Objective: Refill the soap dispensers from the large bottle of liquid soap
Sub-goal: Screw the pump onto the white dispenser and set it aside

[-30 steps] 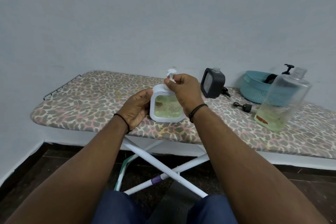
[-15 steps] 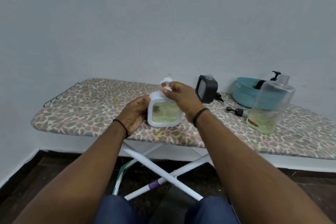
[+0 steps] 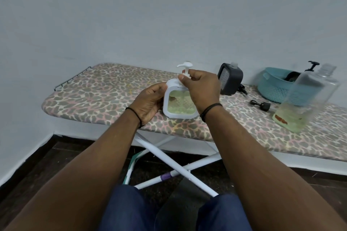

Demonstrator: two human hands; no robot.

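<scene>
A white square soap dispenser point(image 3: 177, 106) with pale green soap inside stands on the ironing board point(image 3: 105, 97). My left hand point(image 3: 150, 103) grips its left side. My right hand point(image 3: 201, 88) pinches the collar of its white pump point(image 3: 185, 68), whose spout points left. A dark grey dispenser point(image 3: 230, 78) without a pump stands behind my right hand. The large clear bottle point(image 3: 302, 99), with a little greenish soap at its bottom, stands at the right.
A teal basket point(image 3: 274, 88) sits at the back right with a black pump point(image 3: 312, 64) sticking up from it. A small black pump part point(image 3: 260, 104) lies between the grey dispenser and the large bottle. The board's white crossed legs point(image 3: 174, 165) stand before my knees.
My right hand has turned on the pump collar and the spout now points left. The view has shifted slightly; the dispenser stays on the board in my left hand.
</scene>
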